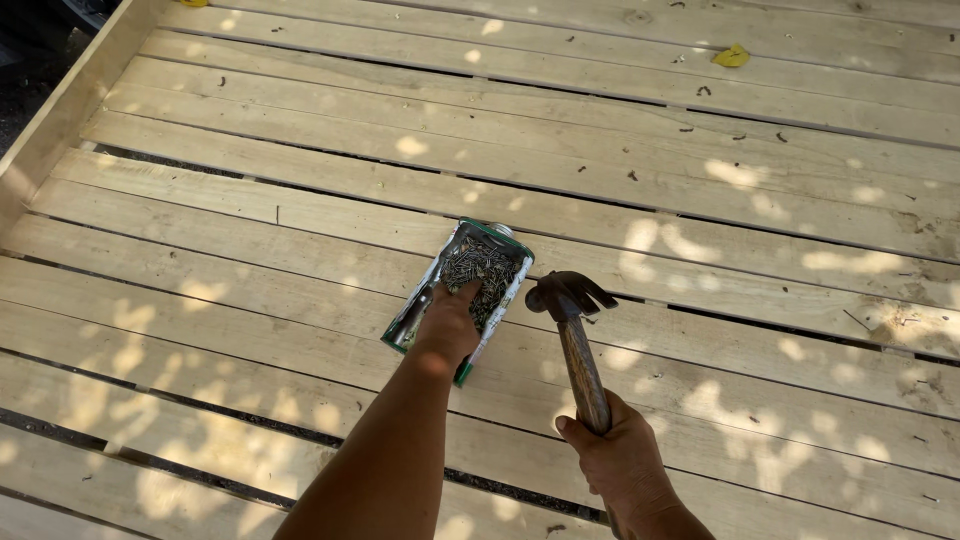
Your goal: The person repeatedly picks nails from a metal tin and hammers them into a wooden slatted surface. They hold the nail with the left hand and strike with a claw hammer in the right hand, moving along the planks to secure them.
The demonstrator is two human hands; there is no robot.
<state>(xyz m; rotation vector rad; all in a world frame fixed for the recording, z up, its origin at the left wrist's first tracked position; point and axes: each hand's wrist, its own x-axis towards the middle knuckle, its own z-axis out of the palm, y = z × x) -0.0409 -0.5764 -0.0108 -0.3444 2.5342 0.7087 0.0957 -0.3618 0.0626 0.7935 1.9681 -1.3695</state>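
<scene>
right hand point(622, 462) gripping hammer point(578, 335), left hand point(447, 325) in nail tin point(462, 290)

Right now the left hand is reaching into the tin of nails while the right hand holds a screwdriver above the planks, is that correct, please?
Not quite: the head view shows the right hand holding a claw hammer, not a screwdriver. The left hand is indeed in the tin of nails, above the planks.

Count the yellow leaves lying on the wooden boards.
2. One yellow leaf lies on a far board at upper right; another leaf is cut off by the top edge at upper left. Others may lie outside the view.
</scene>
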